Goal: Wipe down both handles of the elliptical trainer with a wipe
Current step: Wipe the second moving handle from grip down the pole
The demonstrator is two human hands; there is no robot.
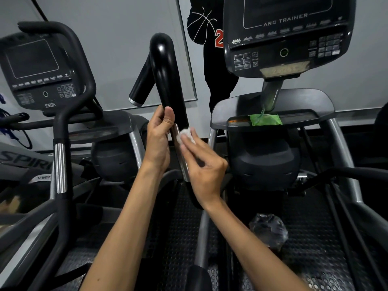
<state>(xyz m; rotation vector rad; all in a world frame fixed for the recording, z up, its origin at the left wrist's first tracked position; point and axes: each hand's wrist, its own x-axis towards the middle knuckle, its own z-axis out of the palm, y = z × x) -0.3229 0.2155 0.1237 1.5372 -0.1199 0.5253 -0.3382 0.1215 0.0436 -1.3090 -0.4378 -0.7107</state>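
Note:
A black curved handle (165,76) of the elliptical trainer rises in the middle of the view, with a silver metal section lower down. My left hand (158,139) grips the handle from the left, thumb up along the black grip. My right hand (202,166) presses a small white crumpled wipe (185,134) against the silver part of the handle, just below the black grip. The trainer's other handle is not clearly in view.
The trainer's console (287,34) stands upper right, with a green wipes packet (265,119) on its tray (273,101). A second machine with its console (39,70) and black handlebar (60,148) stands at left. A dark crumpled bag (268,229) lies low right. A wall poster hangs behind.

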